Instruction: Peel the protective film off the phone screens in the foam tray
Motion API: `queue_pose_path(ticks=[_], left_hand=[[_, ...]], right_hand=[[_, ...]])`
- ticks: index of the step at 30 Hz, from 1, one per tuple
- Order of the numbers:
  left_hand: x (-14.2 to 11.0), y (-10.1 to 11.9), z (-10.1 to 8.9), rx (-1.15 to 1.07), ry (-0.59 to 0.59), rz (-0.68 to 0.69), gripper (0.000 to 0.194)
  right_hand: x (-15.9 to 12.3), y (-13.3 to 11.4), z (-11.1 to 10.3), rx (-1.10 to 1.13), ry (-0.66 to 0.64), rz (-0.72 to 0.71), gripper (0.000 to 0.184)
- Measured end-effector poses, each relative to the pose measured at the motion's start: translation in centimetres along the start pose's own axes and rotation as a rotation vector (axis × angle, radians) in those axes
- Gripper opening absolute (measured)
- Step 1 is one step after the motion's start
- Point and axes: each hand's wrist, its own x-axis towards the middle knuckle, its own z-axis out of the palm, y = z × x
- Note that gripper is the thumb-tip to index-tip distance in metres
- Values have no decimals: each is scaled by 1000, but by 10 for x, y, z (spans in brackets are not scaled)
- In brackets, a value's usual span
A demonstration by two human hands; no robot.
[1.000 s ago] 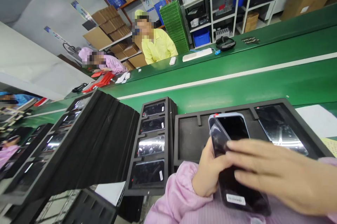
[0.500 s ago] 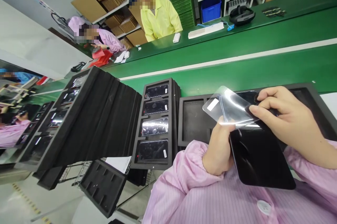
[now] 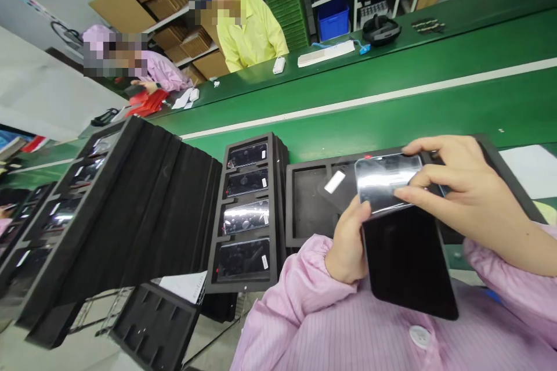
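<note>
My left hand (image 3: 348, 243) grips a black phone (image 3: 409, 260) by its left edge, screen up, close to my chest. My right hand (image 3: 456, 191) pinches a clear protective film (image 3: 383, 182) that is peeled up from the top of the phone's screen; a small white tab (image 3: 335, 182) hangs at the film's left end. Both hands are over a black foam tray (image 3: 304, 208) with empty slots. Pink sleeves cover both arms.
A second black foam tray (image 3: 248, 214) holding several phones sits left of my hands, beside a tall tilted stack of trays (image 3: 130, 208). A green conveyor belt (image 3: 391, 98) runs behind. Across it are a person in yellow (image 3: 250, 34) and a person in pink (image 3: 152, 69).
One second ago the film lay on the phone with my right hand over it. Since then my right hand has peeled the film up off the screen and now holds it lower over the phone's top.
</note>
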Motion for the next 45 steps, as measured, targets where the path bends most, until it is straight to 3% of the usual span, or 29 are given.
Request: queue_pose_path(ticks=[5, 11, 16, 19, 22, 23, 25, 28, 31, 34, 37, 40, 42, 45], left_hand=[[9, -11, -13, -165, -9, -108, 20], [5, -17, -18, -116, -2, -102, 20], [2, -16, -20, -27, 92, -81, 25], [3, -13, -23, 6, 217, -21, 33], [5, -10, -26, 12, 270, 99, 33], [6, -10, -28, 8, 249, 121, 35], [8, -12, -31, 4, 196, 132, 41], [9, -15, -39, 51, 213, 148, 40], [6, -13, -47, 101, 264, 134, 35], [1, -4, -51, 151, 232, 79, 40], [-3, 4, -48, 219, 86, 65, 48], [-4, 7, -40, 380, -91, 118, 68], [-4, 7, -34, 512, -164, 104, 82], [-3, 6, -27, 672, -243, 25, 89]], right_hand=[[8, -14, -2, 77, -137, 22, 39], [4, -25, 4, 102, -125, 22, 37], [4, -21, -3, 142, -57, 34, 33], [-2, -13, -6, 205, 13, 300, 25], [-14, -8, 6, 268, -284, 692, 26], [-18, -8, 13, 293, -384, 758, 28], [-26, -8, 26, 379, -450, 802, 28], [-35, -2, 33, 580, -333, 858, 32], [-46, 20, 22, 601, -87, 954, 43], [-63, 54, 13, 295, 99, 867, 42], [-79, 79, 20, -65, 50, 602, 36], [-79, 82, 29, -281, 50, 408, 35], [-67, 75, 25, -260, 112, 309, 33], [-34, 56, 8, 66, 124, 219, 29]])
